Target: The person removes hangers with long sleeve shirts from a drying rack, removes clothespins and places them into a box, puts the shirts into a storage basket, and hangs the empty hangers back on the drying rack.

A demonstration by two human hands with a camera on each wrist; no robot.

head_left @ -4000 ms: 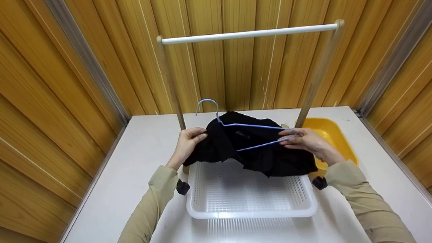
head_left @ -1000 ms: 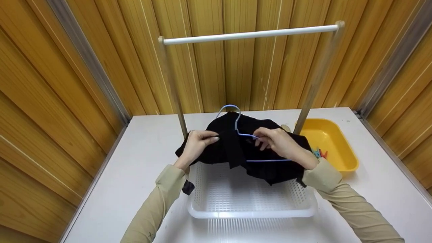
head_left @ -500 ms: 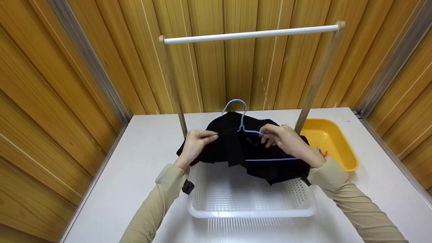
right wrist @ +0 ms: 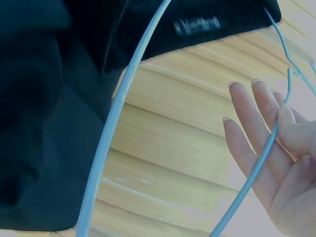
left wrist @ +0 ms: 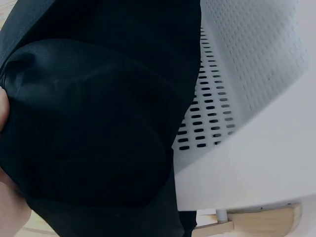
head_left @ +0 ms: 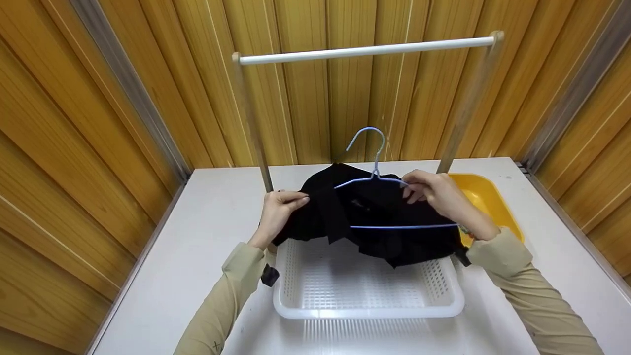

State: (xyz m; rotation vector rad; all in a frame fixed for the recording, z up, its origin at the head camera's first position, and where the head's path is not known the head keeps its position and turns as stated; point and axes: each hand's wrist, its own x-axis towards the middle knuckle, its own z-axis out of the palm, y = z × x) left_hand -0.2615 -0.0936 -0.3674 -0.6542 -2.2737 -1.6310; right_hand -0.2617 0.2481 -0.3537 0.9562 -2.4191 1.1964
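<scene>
A black shirt (head_left: 308, 214) spreads across the back of the basket, its neck opening facing me. My left hand (head_left: 276, 214) pinches the cloth at the left shoulder between thumb and fingers. In the right wrist view, thumb and fingers of my right hand (right wrist: 276, 153) pinch one sloping arm of a thin blue wire hanger (right wrist: 129, 76) near its hook. The hanger's left end is hidden inside the shirt. In the head view its hook stands up above the cloth, and the lower bar crosses the opening. A small label (right wrist: 197, 26) shows inside the neck.
A white perforated basket (head_left: 365, 313) stands below the shirt on the white table (head_left: 222, 207). Behind it rises a rack with a white crossbar (head_left: 365, 51) on wooden posts. A yellow tub (head_left: 510, 217) sits at the right, partly hidden by my right hand. Wood-patterned walls surround the table.
Over the last half second my right hand has moved right and up with the hanger; my left hand has shifted slightly left. Four seconds ago my right hand was at the hanger's right end.
</scene>
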